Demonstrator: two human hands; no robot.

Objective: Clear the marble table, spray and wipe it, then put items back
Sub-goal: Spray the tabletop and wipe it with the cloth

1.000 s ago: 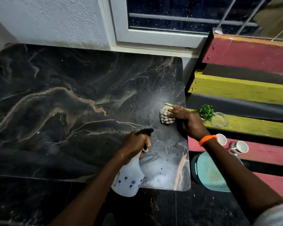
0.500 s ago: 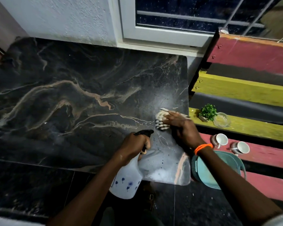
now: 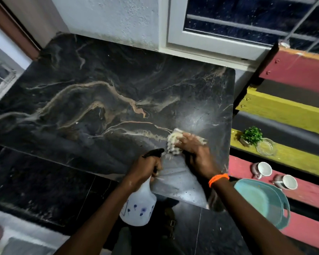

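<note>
Dark marble table (image 3: pixel 92 100) stands under the window, already cleared. On its near right corner the right hand (image 3: pixel 195 153) presses a pale cloth (image 3: pixel 174 141) flat, fingers spread over it, so the wet patch gets rubbed. The left hand (image 3: pixel 145 168) grips the spray bottle (image 3: pixel 139 205) by its neck, kept off the near edge, probably to spray again. Leftward much open marble remains; the bench (image 3: pixel 291 159) with cups (image 3: pixel 263 169) is just beside the right edge.

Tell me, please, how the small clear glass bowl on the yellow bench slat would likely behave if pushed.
The small clear glass bowl looks low and wide, so it would probably slide rather than tip. Being glass, it is likely fragile, and it sits near the edge of the yellow bench slat, so a push could drop it.
</note>
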